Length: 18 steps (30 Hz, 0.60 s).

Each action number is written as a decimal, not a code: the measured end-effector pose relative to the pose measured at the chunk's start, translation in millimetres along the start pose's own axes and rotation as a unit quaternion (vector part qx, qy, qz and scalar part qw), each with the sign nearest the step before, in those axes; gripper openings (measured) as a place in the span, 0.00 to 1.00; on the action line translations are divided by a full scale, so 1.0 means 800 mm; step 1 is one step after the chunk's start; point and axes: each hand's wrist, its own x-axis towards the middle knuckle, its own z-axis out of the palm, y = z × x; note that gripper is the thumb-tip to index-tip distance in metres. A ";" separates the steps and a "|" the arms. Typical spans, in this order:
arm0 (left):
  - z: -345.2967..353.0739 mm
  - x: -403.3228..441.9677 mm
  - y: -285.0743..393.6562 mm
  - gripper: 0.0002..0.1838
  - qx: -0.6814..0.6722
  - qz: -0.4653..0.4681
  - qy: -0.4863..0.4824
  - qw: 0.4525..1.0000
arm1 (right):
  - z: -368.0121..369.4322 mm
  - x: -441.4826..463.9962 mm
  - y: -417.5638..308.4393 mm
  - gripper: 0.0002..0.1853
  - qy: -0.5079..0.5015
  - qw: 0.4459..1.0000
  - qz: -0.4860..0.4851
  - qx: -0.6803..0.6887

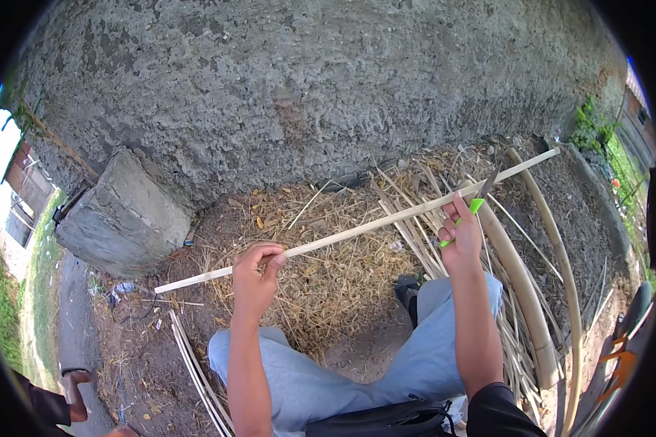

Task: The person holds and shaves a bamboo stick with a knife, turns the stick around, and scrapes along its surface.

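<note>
A long pale bamboo strip (350,233) stretches across in front of me, its right end higher in view. My left hand (256,275) pinches it left of its middle between thumb and fingers. In my right hand (462,231) is a knife (477,205) with a bright green handle, closed in the fingers. Its dark blade points up and crosses the strip to the right of the hand. The right fingertips also touch the strip; whether the blade bites into it I cannot tell.
Bamboo shavings (306,291) cover the ground between my legs. Split strips (423,240) and thick bamboo poles (514,277) lie to the right. A rough wall (328,95) rises ahead, with a concrete block (127,218) at left. Another person's hand (76,393) shows lower left.
</note>
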 end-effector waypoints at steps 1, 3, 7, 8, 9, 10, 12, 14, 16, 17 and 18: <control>0.000 0.001 -0.001 0.07 0.005 0.010 0.001 1.000 | 0.002 -0.001 -0.001 0.11 0.002 1.000 0.000 -0.001; 0.000 0.001 -0.001 0.06 0.011 0.021 0.003 1.000 | 0.003 -0.002 -0.001 0.11 0.002 1.000 0.001 -0.002; -0.003 0.000 -0.006 0.05 0.012 0.004 0.006 1.000 | 0.004 -0.003 0.001 0.10 -0.005 1.000 0.001 0.002; -0.003 0.000 -0.007 0.06 0.000 -0.028 0.005 1.000 | 0.004 -0.003 0.001 0.10 -0.004 1.000 0.003 0.005; -0.005 0.000 0.003 0.06 0.002 -0.021 0.009 1.000 | 0.004 -0.003 0.002 0.10 -0.010 1.000 -0.001 0.010; -0.008 0.001 0.021 0.07 0.089 0.028 -0.008 0.996 | 0.004 -0.003 0.002 0.10 -0.016 1.000 0.002 0.008; -0.007 -0.002 0.036 0.11 0.195 0.079 -0.033 0.977 | 0.006 -0.003 0.003 0.10 -0.009 1.000 0.002 -0.002; -0.003 -0.007 0.017 0.13 0.194 0.078 -0.035 0.977 | 0.002 0.006 0.009 0.10 -0.003 1.000 0.007 0.009; -0.002 -0.008 0.004 0.15 0.183 0.073 -0.057 0.979 | 0.002 0.006 0.008 0.10 0.001 1.000 0.018 0.019; -0.002 -0.010 0.003 0.15 0.185 0.084 -0.054 0.978 | 0.003 0.005 0.007 0.10 -0.003 1.000 0.012 0.027; -0.001 -0.012 0.007 0.14 0.177 0.072 -0.046 0.981 | 0.006 0.003 0.007 0.10 -0.003 1.000 0.018 0.021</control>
